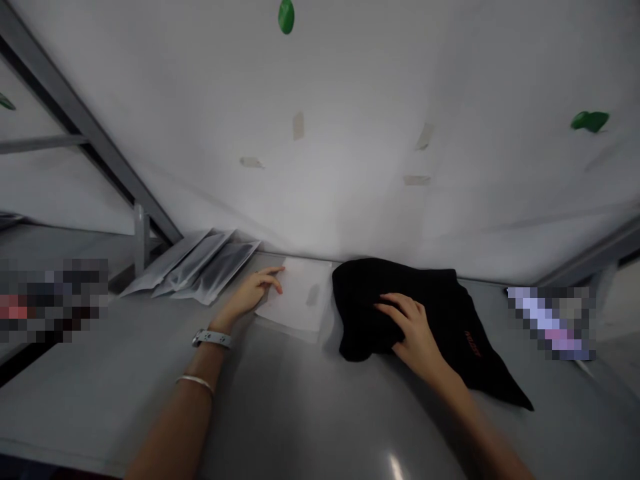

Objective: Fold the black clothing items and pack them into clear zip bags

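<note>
A black piece of cloth (440, 307), with small red lettering near its right edge, lies spread on the grey table (295, 400). Over its near side is my right hand (407, 327), fingers apart; I cannot tell how firmly they touch it. To the left of the cloth lies a flat, whitish translucent plastic bag (300, 300). At the bag's left edge my left hand (257, 290) has its fingers stretched out, the tips on or just above the plastic. Neither hand grips anything.
Several filled translucent bags (215, 267) overlap at the back left, against the white sheet wall (360, 120). Grey metal frame bars (90, 127) slope along the left side. A blurred-out item (550, 323) lies at the right. Tape pieces and green shapes mark the wall.
</note>
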Action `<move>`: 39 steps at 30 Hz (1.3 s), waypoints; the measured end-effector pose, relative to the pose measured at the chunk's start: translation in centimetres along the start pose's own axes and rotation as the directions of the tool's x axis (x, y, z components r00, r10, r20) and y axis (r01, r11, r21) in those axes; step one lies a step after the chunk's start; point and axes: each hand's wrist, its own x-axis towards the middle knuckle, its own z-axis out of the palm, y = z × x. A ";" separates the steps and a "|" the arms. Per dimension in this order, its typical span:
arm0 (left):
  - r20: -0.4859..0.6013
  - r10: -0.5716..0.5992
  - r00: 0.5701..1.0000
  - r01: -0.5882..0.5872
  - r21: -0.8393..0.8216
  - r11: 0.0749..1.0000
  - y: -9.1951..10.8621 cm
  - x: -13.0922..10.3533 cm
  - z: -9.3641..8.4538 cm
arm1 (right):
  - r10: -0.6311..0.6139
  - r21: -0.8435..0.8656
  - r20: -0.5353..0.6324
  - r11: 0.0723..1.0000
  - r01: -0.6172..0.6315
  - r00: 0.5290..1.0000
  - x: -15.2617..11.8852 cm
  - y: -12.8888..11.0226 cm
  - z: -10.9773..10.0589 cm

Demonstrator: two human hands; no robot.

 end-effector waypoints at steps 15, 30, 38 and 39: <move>0.283 0.401 0.871 -0.353 -0.206 0.913 10.9 -2.5 8.5 | -0.238 0.147 0.049 0.962 0.229 0.970 -0.1 -0.7 -0.8; -0.200 -0.133 0.971 0.086 -0.228 0.970 9.7 -1.7 9.2 | -0.091 -0.077 -0.259 0.994 0.074 0.961 -0.4 1.8 -2.1; -0.345 0.164 0.924 -0.084 0.234 0.969 8.0 -1.1 8.8 | -0.007 -0.208 0.086 0.978 0.024 0.996 -0.5 5.3 -4.0; -0.312 0.152 0.938 -0.066 0.270 0.961 8.0 -1.1 8.8 | 0.011 -0.198 0.126 0.980 0.014 0.992 -0.6 5.5 -4.1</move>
